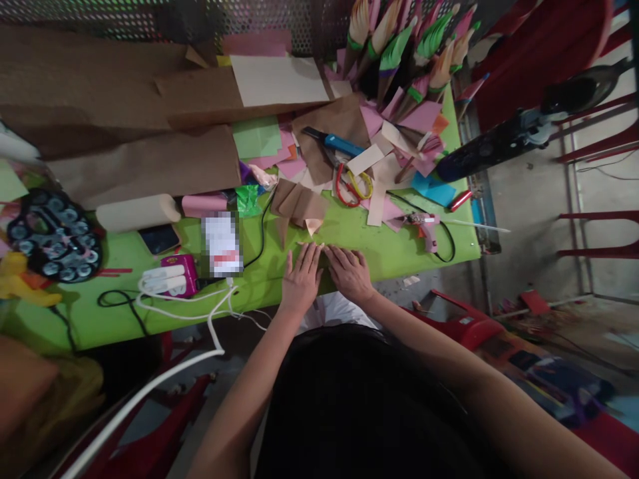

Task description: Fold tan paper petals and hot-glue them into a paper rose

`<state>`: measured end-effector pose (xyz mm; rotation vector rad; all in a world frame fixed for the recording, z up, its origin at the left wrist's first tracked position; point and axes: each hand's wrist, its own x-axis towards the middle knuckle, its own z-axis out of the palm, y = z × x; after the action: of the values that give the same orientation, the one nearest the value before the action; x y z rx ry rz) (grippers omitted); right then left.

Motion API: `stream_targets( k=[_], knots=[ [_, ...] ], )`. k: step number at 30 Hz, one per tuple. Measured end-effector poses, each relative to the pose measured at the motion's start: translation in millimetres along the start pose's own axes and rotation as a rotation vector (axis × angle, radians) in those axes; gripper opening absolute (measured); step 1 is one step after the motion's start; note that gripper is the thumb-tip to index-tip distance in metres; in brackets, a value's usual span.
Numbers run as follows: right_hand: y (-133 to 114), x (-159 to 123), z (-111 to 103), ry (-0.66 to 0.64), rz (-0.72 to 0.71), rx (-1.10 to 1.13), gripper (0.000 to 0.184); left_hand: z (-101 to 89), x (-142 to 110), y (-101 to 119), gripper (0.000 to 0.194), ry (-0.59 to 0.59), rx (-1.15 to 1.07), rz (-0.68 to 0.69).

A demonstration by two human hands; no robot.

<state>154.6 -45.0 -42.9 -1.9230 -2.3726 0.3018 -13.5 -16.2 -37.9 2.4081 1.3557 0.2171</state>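
My left hand (pixel 302 274) lies palm down at the near edge of the green table (pixel 264 286), fingers stretched out. Beside it, my right hand (pixel 350 271) rests the same way, and the fingertips of both nearly meet. Whether anything thin lies beneath the fingers is hidden. Just beyond the fingertips is a small pale, pointed paper piece (pixel 313 227), next to several brown paper pieces (pixel 298 203). Scissors with red and yellow handles (pixel 353 186) lie farther off, near a blue utility knife (pixel 342 144). To the right sits a pink glue gun (pixel 428 229) with its cord.
At left are a phone with a lit screen (pixel 222 245), a dark phone (pixel 158 239), white cables (pixel 212 326) and a paper roll (pixel 138 213). Brown cardboard (pixel 150 159) fills the back left. Paper cones with coloured tips (pixel 394 53) stand at the back right. A red chair (pixel 464 326) is at lower right.
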Motion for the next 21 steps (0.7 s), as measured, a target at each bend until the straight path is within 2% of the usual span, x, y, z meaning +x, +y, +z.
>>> stream_targets(
  k=[10,21],
  knots=[
    [-2,6,-5,-0.026,0.093,0.029,0.055,4.0,19,-2,0.055,-0.054,0.011,0.01],
    [-2,11,-8,-0.041,0.06,0.014,0.05,6.6,22,-2,0.056,-0.048,0.027,0.013]
  ],
)
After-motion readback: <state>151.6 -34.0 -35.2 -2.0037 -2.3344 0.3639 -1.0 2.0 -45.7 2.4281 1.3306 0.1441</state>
